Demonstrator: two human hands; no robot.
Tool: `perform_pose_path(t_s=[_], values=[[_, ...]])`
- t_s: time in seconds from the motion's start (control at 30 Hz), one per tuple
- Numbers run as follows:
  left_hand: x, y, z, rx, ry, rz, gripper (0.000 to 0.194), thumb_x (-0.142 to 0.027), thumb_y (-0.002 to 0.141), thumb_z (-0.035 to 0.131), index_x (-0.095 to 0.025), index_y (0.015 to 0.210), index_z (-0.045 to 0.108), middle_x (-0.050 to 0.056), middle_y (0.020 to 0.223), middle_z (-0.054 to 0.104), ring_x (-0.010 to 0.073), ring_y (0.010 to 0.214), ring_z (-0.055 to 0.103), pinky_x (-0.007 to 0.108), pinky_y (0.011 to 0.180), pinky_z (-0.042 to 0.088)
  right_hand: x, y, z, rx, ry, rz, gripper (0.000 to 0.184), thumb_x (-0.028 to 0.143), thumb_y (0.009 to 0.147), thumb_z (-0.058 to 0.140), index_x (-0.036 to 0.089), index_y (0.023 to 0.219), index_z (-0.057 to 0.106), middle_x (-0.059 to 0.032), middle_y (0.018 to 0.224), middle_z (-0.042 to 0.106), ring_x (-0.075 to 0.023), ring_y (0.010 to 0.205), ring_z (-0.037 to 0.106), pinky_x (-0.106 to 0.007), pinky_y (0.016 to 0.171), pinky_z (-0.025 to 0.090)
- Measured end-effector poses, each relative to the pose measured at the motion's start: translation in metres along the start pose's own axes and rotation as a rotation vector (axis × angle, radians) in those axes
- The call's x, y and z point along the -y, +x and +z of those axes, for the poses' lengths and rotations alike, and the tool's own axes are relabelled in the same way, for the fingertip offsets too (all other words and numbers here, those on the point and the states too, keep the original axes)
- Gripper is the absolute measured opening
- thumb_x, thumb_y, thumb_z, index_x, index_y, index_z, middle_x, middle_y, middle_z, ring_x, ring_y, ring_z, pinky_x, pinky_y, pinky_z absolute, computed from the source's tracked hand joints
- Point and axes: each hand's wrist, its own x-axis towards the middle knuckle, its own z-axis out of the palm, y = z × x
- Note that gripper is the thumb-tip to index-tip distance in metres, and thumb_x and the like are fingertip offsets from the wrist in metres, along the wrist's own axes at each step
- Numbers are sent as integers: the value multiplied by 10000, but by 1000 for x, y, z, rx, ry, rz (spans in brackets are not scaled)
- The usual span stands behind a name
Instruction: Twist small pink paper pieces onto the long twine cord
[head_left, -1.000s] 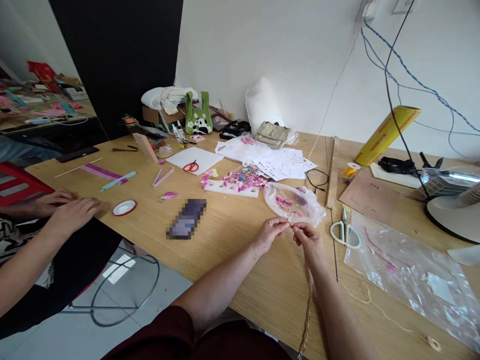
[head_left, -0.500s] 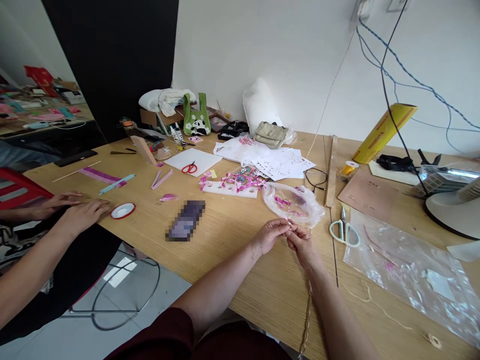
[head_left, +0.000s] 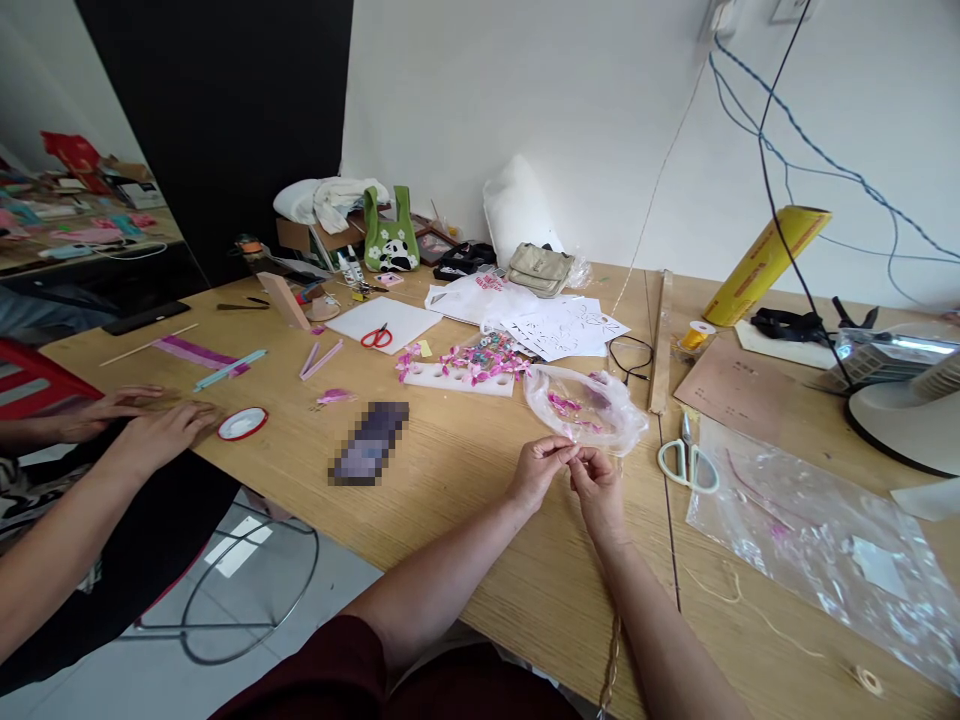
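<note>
- Nearest to us, a twisted cord (head_left: 613,655) runs below the right forearm and on over the table (head_left: 450,520) edge.
- Now the hands: left hand (head_left: 543,470) and right hand (head_left: 598,480) meet fingertip to fingertip, both pinching, as I judge it, on a tiny piece. It sits between those tips, hidden, too small to identify!
- How would it handle? Probably next to weightless and easily crushed, so a light pinch at its very edge looks right.
- And what's changed on half a second ago: the right hand has turned more upright, the pale speck that peeked out between the fingertips is lost to view, and less of the cord shows beside the forearm.
- Just right of the right hand, white-handled scissors (head_left: 683,462) lie idle.
- Just beyond both hands, a clear plastic bag (head_left: 636,425) with magenta petals (head_left: 566,404) inside: limp, slippery film, surely best taken by its gathered rim; the petals look soft and delicate.
- Past the left hand, a white foam strip (head_left: 450,384) crowded with pink flowers (head_left: 480,372).
- Farther still beyond the hands, printed sheets (head_left: 559,335), then a beige pouch (head_left: 538,268) against a white cushion (head_left: 517,212).
</note>
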Motion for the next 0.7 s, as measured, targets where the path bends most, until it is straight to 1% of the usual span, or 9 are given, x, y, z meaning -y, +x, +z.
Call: perform_pose_path(t_s=[0.2,0.37,0.5,0.6,0.7], values=[[0,-1,0,-12,78,47,237,-361,712,609,-130,739,654,27,716,607,132,718,520,255,716,402,-1,0,0,-12,-41,1,193,384,750,557,195,737,519,69,474,409,-80,406,361,-220,412,285],[0,-1,-1,12,117,73,230,-362,730,586,-137,713,633,17,697,577,128,704,500,252,716,392,-2,0,0,3,-37,12,194,388,747,561,198,737,520,67,470,408,-82,406,372,-218,403,285],[-3,-1,-2,33,128,124,218,-350,733,583,-146,661,607,7,680,532,125,703,481,248,719,382,-1,1,0,13,-24,6,198,389,745,561,198,721,517,64,467,409,-78,399,361,-213,391,288],[-5,0,-3,45,127,125,233,-365,718,598,-148,632,598,10,681,519,131,720,478,252,735,382,-4,2,-1,22,-31,-7,204,397,749,553,197,724,523,64,464,407,-78,396,358,-211,388,294],[-7,1,-5,50,85,107,251,-382,704,613,-146,620,594,9,672,511,130,721,477,254,736,386,-11,3,-3,31,-97,-59,209,397,766,538,190,743,540,57,487,421,-79,410,362,-208,396,289]])
